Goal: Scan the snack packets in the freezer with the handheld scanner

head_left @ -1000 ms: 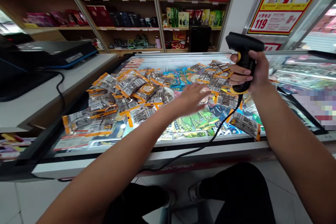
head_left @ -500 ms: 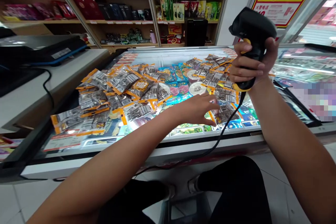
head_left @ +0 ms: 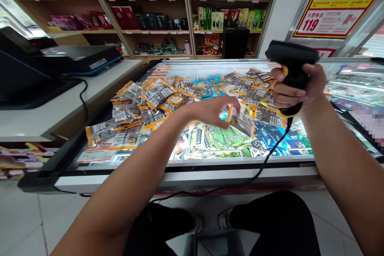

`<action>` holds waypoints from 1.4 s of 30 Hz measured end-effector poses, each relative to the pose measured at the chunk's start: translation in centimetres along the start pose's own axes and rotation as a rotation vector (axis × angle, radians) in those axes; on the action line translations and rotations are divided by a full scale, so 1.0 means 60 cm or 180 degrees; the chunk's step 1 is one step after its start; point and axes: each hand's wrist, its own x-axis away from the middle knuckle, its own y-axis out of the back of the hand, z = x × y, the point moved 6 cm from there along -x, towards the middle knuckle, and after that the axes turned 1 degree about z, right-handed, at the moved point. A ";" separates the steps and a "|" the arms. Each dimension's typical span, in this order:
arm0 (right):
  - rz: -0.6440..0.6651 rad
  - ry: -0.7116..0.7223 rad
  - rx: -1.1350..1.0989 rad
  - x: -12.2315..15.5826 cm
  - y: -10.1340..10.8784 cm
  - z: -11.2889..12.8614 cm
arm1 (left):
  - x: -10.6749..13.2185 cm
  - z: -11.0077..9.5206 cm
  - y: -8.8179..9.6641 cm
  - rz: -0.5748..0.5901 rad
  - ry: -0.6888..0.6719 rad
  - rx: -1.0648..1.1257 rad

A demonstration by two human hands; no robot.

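Orange-edged silver foil snack packet (head_left: 242,123) is lifted clear of the glass freezer lid (head_left: 210,156), pinched between thumb and fingers of the left hand (head_left: 214,113). The right hand (head_left: 295,88) is clamped around the grip of the black handheld barcode scanner with yellow trim (head_left: 292,68), held just beside and above the packet, head pointing left. Judged progress: one packet is picked and presented near the scanner. The large heap of matching packets (head_left: 144,104) on the lid appears unprocessed; whether any are already scanned cannot be told.

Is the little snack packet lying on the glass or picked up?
Picked up: the left hand holds the packet above the glass lid.
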 end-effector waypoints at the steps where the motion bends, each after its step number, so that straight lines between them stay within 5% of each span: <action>1: -0.0135 -0.0183 0.0160 0.000 0.002 -0.005 | 0.007 0.010 0.030 -0.0208 0.0116 0.0212; 5: -0.0446 -0.0906 0.0638 0.000 0.007 -0.035 | 0.042 0.057 0.124 -0.1414 0.0490 0.0512; 7: -0.0486 -0.1063 0.0710 -0.004 0.008 -0.050 | 0.059 0.083 0.145 -0.1918 0.0582 0.0692; 9: -0.0503 -0.1204 0.0749 -0.007 0.009 -0.064 | 0.067 0.107 0.149 -0.2024 0.0695 0.0849; 12: -0.0559 -0.1264 0.0948 -0.012 0.010 -0.076 | 0.065 0.113 0.143 -0.1476 0.0867 0.0484; 15: -0.0633 -0.1209 0.1118 -0.015 0.010 -0.076 | 0.067 0.080 0.118 -0.0267 0.1039 -0.0349; 18: -0.0705 -0.1333 0.1024 -0.014 0.010 -0.079 | 0.089 0.049 0.082 0.0830 0.1675 -0.1090; 21: -0.0761 -0.1342 0.1125 -0.015 0.008 -0.076 | 0.107 0.036 0.058 0.1099 0.2326 -0.1528; 25: -0.0704 -0.1382 0.1253 -0.016 0.007 -0.077 | 0.106 0.042 0.036 0.1206 0.2539 -0.1711; 29: -0.0746 -0.1391 0.1157 -0.014 0.013 -0.081 | 0.090 0.036 0.038 0.1050 0.2033 -0.1561; 37: -0.0376 -0.1092 0.1093 -0.022 -0.010 -0.084 | 0.079 -0.034 0.108 -0.0135 -0.0099 -0.0492; 42: -0.0080 -0.1078 0.0931 -0.024 -0.022 -0.097 | 0.097 0.007 0.149 -0.0808 -0.0106 -0.0261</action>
